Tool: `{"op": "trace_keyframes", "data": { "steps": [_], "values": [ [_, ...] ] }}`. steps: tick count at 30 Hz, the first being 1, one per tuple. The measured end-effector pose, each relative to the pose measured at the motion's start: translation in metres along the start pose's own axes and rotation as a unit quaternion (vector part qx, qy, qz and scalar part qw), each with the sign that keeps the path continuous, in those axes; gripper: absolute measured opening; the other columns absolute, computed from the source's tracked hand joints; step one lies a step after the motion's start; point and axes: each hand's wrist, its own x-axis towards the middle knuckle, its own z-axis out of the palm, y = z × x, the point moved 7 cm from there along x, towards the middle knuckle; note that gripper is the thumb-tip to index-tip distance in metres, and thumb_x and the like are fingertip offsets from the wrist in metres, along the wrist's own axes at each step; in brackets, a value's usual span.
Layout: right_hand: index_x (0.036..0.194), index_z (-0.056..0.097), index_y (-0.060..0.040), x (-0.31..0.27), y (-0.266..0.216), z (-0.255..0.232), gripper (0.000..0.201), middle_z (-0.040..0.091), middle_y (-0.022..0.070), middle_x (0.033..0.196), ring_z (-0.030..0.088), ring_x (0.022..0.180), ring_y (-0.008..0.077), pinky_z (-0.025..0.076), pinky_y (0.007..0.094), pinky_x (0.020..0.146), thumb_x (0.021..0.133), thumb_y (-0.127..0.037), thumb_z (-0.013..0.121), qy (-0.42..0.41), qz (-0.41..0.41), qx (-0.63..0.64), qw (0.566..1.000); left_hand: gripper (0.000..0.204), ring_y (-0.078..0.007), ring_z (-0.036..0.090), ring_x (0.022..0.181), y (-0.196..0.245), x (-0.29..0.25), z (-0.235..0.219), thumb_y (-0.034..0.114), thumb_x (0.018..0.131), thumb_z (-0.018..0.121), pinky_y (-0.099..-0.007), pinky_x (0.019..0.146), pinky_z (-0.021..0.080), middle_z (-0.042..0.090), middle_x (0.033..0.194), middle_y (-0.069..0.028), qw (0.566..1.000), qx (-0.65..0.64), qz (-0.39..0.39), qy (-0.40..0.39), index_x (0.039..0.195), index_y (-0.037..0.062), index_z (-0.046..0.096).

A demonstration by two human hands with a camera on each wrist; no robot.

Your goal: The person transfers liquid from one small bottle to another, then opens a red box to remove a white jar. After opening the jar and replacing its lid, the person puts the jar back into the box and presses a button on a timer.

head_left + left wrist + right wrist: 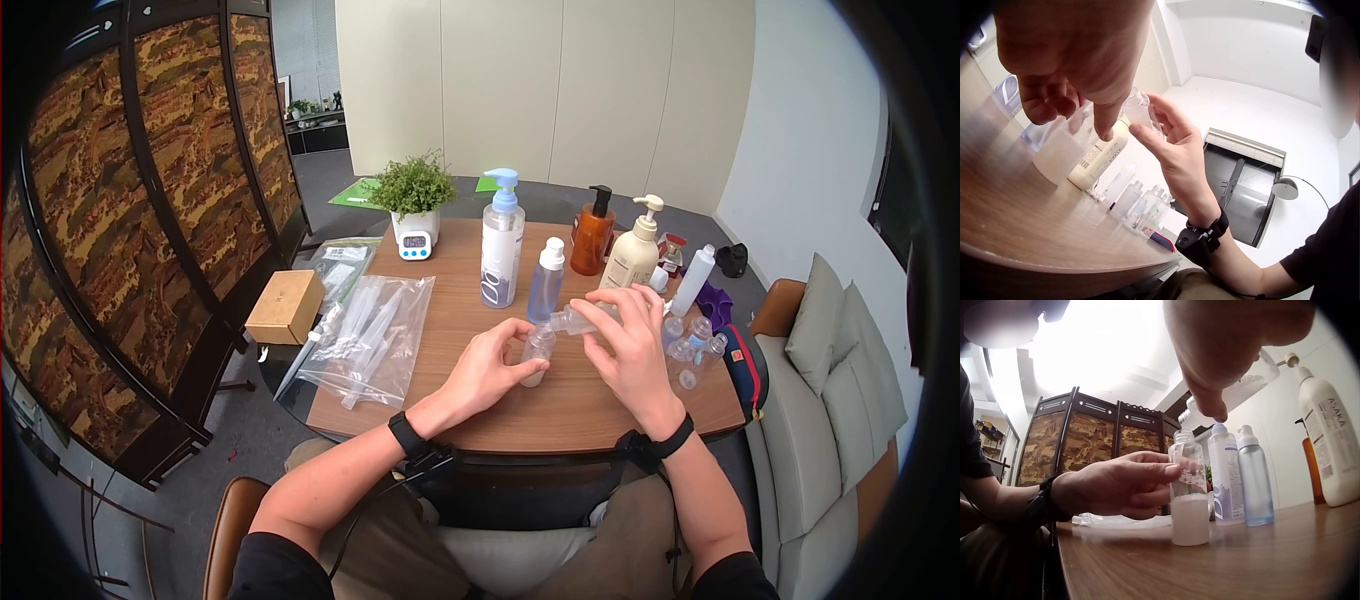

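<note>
My left hand (485, 368) grips a small clear bottle (1190, 519) between thumb and fingers. The bottle stands upright and uncapped on the wooden table, about half full of cloudy liquid, with foam or bubbles clinging above it. With my right hand (632, 352) I hold a second clear bottle (1252, 386) tilted on its side. Its threaded mouth points down to the left, right at the upright bottle's neck, and some foamy liquid shows inside. In the left wrist view, my left hand partly covers the upright bottle.
Behind my hands stand a blue-topped pump bottle (501, 255), a bluish foam bottle (545, 285), an amber pump bottle (592, 240) and a cream pump bottle (630, 255). Several small clear bottles (690, 350) are at right. A plastic bag (375, 340), cardboard box (285, 307) and potted plant (414, 190) are left.
</note>
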Motion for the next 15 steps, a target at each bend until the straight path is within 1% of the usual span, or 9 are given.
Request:
{"op": "trace_keyframes", "data": {
  "steps": [15],
  "values": [
    [0.13, 0.077, -0.0126, 0.0, -0.0006, 0.0021, 0.049, 0.069, 0.0057, 0.124, 0.065, 0.121, 0.0263, 0.037, 0.0559, 0.121, 0.083, -0.001, 0.082, -0.006, -0.006, -0.014, 1.0, 0.047, -0.0048, 0.035, 0.056, -0.0003, -0.0002, -0.0003, 0.026, 0.094, 0.09, -0.0326, 0.054, 0.029, 0.044, 0.061, 0.0039, 1.0, 0.006, 0.007, 0.002, 0.128, 0.001, 0.067]
  ]
}}
